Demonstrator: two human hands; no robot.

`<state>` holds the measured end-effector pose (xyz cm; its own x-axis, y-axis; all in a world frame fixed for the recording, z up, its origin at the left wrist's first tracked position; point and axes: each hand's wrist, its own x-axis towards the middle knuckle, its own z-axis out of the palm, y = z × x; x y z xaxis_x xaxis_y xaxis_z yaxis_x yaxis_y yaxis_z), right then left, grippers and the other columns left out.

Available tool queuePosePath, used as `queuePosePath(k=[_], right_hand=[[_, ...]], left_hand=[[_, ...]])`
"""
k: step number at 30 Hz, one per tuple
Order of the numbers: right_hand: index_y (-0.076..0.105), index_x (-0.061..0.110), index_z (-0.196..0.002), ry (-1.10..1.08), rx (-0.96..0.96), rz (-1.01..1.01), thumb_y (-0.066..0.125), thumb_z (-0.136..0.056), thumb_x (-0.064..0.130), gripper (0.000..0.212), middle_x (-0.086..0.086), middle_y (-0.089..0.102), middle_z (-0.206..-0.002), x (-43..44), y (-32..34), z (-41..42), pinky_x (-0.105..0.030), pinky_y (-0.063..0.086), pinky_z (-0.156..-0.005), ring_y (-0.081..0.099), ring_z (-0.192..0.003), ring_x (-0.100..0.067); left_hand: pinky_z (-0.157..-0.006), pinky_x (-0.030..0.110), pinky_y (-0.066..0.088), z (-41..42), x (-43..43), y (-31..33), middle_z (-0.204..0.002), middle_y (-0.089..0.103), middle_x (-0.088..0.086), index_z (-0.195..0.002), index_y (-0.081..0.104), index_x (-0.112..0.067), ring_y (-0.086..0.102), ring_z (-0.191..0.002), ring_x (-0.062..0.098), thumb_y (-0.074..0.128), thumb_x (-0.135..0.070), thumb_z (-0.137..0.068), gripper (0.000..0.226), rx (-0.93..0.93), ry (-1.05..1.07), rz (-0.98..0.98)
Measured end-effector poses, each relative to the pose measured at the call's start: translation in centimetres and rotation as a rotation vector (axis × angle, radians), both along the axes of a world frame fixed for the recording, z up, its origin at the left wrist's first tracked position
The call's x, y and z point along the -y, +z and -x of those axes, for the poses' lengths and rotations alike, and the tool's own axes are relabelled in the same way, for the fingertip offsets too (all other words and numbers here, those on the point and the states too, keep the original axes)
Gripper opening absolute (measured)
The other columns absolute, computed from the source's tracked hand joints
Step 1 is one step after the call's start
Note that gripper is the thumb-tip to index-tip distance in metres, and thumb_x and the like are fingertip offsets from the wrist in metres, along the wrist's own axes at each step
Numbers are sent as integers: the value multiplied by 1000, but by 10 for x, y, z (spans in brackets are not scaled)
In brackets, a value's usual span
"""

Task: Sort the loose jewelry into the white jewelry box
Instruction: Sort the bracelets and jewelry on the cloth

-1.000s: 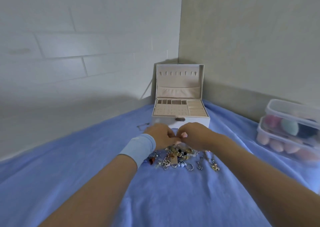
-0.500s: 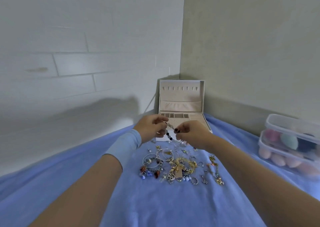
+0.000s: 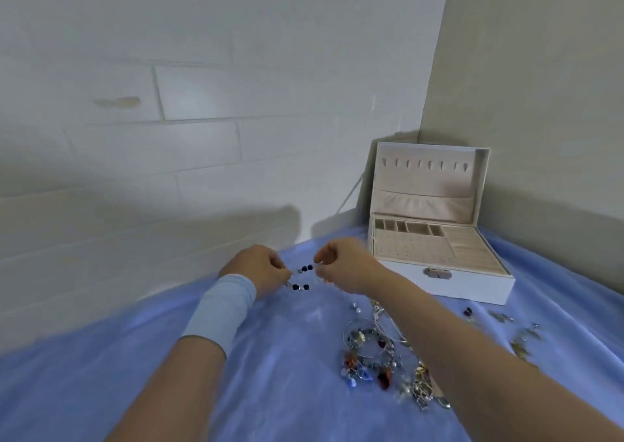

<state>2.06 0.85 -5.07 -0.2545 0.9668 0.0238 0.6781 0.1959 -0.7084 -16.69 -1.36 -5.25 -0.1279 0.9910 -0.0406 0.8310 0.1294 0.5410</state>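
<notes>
Hands first: you are holding both forearms out ahead of you over the blue cloth (image 3: 169, 391), with your left hand (image 3: 256, 267) and right hand (image 3: 347, 267) raised close together, both curling inward toward each other. Your left wrist is wearing a pale blue wristband (image 3: 221, 308). The fingers (image 3: 277, 266) of both hands are pinching a beaded strand (image 3: 305, 268), which is hanging in the small gap between them. Dark beads are showing in an upper run level with the fingertips and in a lower run sagging just beside the left hand.

The white jewelry box (image 3: 472, 288) is standing to the right of your right hand, near it but not touching, in the corner where the brick wall (image 3: 202, 104) is meeting the plain wall (image 3: 540, 104). Its lid (image 3: 429, 185) is standing open and upright.

The loose jewelry (image 3: 368, 354) is lying in a heap on the cloth beside and under your right forearm, nearer to you than the box. A few scattered pieces (image 3: 520, 343) are lying further right.
</notes>
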Motion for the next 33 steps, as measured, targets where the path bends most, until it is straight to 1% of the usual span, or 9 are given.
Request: queuePosePath(k=[3,8,11,18,20,22,25,28,33], right_hand=[[66,25,-85,41,92,-6,69,-89,14,12,8,66,-76,-20,-17,21,-16,49,-61,65,-73,-11],[72,23,-91,45,29,-59,68,-89,13,11,5,69,-89,-31,-21,44,-11,45,-52,61,-71,-9],[75,17,-104,64,111,-135,66,-94,14,13,0,70,-105,-33,-23,48,-8,40,-58,58,-78,-8],[67,19,-131,177,289,-124,52,-103,18,31,1,63,-136,-14,-12,29,-14,37,-92,58,-122,-15],[68,23,-128,172,231,-146,54,-103,19,29,8,68,-127,-7,0,14,-14,42,-90,62,-107,-4],[74,26,-114,162,209,-130,58,-101,20,22,21,70,-92,3,13,-7,-8,43,-68,60,-73,8],[78,26,-101,199,295,-43,66,-95,22,14,25,62,-55,17,29,-36,-16,46,-61,59,-55,4],[80,28,-97,243,435,21,75,-88,25,10,26,67,-68,30,34,-53,-12,43,-65,58,-60,12],[82,27,-92,234,616,81,86,-76,28,16,14,76,-91,30,25,-55,-30,55,-84,66,-87,-4]], left_hand=[[-76,31,56,17,-7,-21,-81,70,-10,-79,72,-25,66,-79,13,69,-38,-83,13,12,61,-15],[-84,32,54,32,-14,-33,-99,71,-4,-94,73,-23,65,-91,19,65,-20,-86,12,59,150,-252],[-91,35,51,32,-17,-37,-111,63,1,-104,72,-20,60,-103,21,65,-13,-85,21,45,43,-313],[-96,37,47,23,-10,-35,-120,60,0,-115,72,-30,56,-112,25,54,-39,-95,29,-275,-77,-184],[-100,35,43,18,-7,-26,-122,59,-2,-117,70,-31,50,-119,23,55,-39,-94,28,-305,-94,-222],[-100,33,41,6,-1,-13,-118,57,-4,-113,70,-31,48,-119,20,58,-35,-93,24,-244,-129,-271],[-91,32,48,-23,10,0,-101,61,-11,-98,69,-32,60,-99,16,60,-30,-92,11,-62,-269,-243],[-83,29,47,-52,20,3,-98,63,-16,-95,66,-36,59,-90,9,59,-37,-93,7,-92,-426,-70],[-88,32,52,-76,26,-10,-101,71,-12,-92,73,-32,64,-94,11,67,-42,-85,13,-198,-488,74]])
